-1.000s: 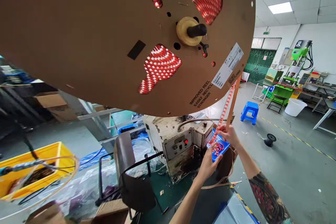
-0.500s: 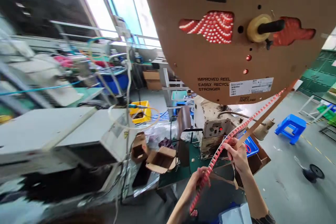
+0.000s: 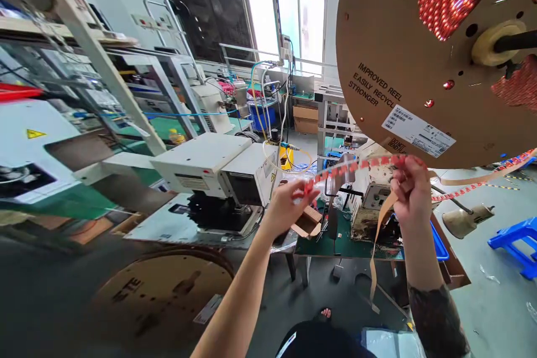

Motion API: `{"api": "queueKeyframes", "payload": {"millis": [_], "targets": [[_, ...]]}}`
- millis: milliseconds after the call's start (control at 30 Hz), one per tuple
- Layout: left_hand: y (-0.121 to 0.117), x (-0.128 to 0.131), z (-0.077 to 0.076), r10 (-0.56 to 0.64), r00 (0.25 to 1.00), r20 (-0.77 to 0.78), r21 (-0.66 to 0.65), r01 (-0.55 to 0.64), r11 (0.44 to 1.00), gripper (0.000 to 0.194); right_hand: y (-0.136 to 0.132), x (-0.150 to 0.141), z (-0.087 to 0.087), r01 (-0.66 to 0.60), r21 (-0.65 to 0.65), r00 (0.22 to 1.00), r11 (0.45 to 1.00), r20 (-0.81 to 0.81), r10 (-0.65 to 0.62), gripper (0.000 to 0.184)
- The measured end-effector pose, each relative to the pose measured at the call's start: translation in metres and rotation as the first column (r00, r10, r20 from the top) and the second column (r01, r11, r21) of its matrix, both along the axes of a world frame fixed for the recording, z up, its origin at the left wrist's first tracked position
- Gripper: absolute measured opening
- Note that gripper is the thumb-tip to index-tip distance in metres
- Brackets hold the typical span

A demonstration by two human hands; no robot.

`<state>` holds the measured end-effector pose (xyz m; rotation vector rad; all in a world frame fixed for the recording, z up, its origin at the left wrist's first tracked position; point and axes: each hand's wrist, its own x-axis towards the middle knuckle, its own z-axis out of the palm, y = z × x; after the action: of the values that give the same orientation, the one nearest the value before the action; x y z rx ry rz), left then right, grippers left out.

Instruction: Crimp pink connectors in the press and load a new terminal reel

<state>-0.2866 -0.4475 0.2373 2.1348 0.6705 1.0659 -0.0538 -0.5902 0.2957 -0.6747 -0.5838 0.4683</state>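
Observation:
My left hand (image 3: 292, 201) pinches the left end of a strip of red terminals (image 3: 350, 169). Closed around the same strip farther along is my right hand (image 3: 410, 187). Between both hands the strip runs almost level, slightly higher on the right, and beyond the right hand it continues toward the right edge. A brown paper tape (image 3: 380, 221) dangles beside my right hand; whether its fingers also grip it is hidden. Above them, a large cardboard reel (image 3: 377, 22) wound with red terminals sits on a black spindle (image 3: 518, 40).
Behind the hands is a worn bench machine (image 3: 371, 196). To the left stands a white machine (image 3: 201, 156) on a bench, with another cardboard reel (image 3: 168, 291) below. A lamp (image 3: 467, 221) and blue stool (image 3: 516, 243) are at right; an open carton (image 3: 308, 222) lies on the bench.
The view has swung left. The strip has gone from a steep slant to nearly level, with my hands raised and farther apart. The reel has turned.

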Motion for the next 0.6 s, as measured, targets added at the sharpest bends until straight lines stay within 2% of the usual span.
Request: {"api": "queueKeyframes", "payload": {"millis": [67, 100, 200, 300, 367, 500, 600], "targets": [[0.019, 0.016, 0.022, -0.009, 0.999, 0.049, 0.029, 0.008, 1.000, 0.042, 0.007, -0.001, 0.024, 0.005, 0.063, 1.000, 0.998, -0.011, -0.004, 0.037], [0.028, 0.026, 0.029, -0.023, 0.998, 0.051, 0.038, 0.021, 0.999, 0.042, 0.010, -0.001, 0.033, 0.015, 0.080, 1.000, 0.997, -0.010, -0.015, 0.036], [0.052, 0.055, 0.028, -0.075, 0.997, -0.003, 0.050, 0.075, 0.996, 0.042, 0.023, -0.002, 0.043, 0.085, 0.077, 0.995, 0.993, 0.050, -0.089, 0.036], [0.069, 0.075, 0.011, -0.123, 0.989, -0.082, 0.041, 0.126, 0.991, 0.041, 0.038, 0.001, 0.033, 0.201, -0.024, 0.957, 0.979, 0.220, -0.191, 0.033], [0.077, 0.075, -0.003, -0.132, 0.986, -0.104, 0.036, 0.137, 0.990, 0.043, 0.050, 0.005, 0.020, 0.270, -0.123, 0.909, 0.955, 0.361, -0.210, 0.028], [0.090, 0.040, -0.038, -0.062, 0.996, -0.061, 0.014, 0.063, 0.998, 0.054, 0.072, 0.004, -0.003, 0.309, -0.253, 0.841, 0.917, 0.522, -0.139, 0.022], [0.094, 0.009, -0.080, 0.049, 0.998, -0.034, -0.057, -0.051, 0.997, 0.051, 0.086, -0.007, -0.013, 0.357, -0.313, 0.794, 0.880, 0.598, -0.109, 0.018]]}}
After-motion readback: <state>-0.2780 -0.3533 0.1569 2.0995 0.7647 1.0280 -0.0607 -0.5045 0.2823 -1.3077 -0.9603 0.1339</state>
